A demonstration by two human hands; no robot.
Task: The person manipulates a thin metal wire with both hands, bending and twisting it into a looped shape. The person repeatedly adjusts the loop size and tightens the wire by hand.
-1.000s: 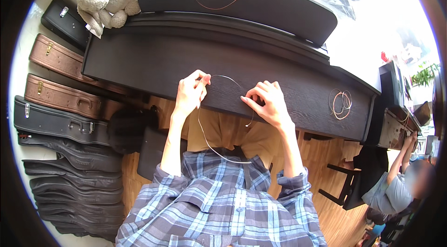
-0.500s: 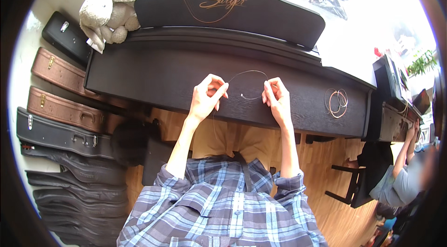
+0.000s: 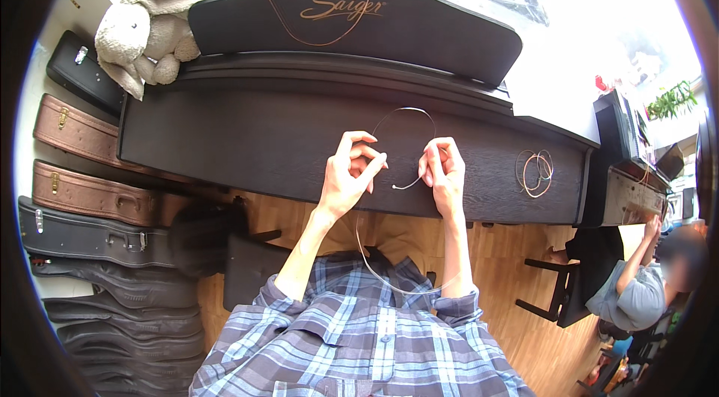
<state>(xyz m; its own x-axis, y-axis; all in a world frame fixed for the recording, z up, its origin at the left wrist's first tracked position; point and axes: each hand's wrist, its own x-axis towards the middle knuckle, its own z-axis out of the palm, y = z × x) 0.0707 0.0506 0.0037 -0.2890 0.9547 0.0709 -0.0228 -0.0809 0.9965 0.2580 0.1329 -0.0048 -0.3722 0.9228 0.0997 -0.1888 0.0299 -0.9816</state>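
Note:
A thin pale guitar string arches between my hands above the black piano lid. My left hand is loosely closed on it, fingers curled and thumb bent in. My right hand pinches it between thumb and fingertips. Its short end, tipped with a small ball, sticks out from my right hand toward the left. The long tail hangs below my left hand and curves across in front of my shirt toward my right forearm. Exactly where the string passes through the left fingers is hidden.
The black piano lid lies under my hands. On it, to the right, rests a coil of copper-coloured strings. Another string drapes over the music stand. A plush rabbit, instrument cases and a seated person are around.
My left hand has moved right and down, nearer the right hand. The ball end now points left beside my right hand, and the long tail has swung out in front of my shirt.

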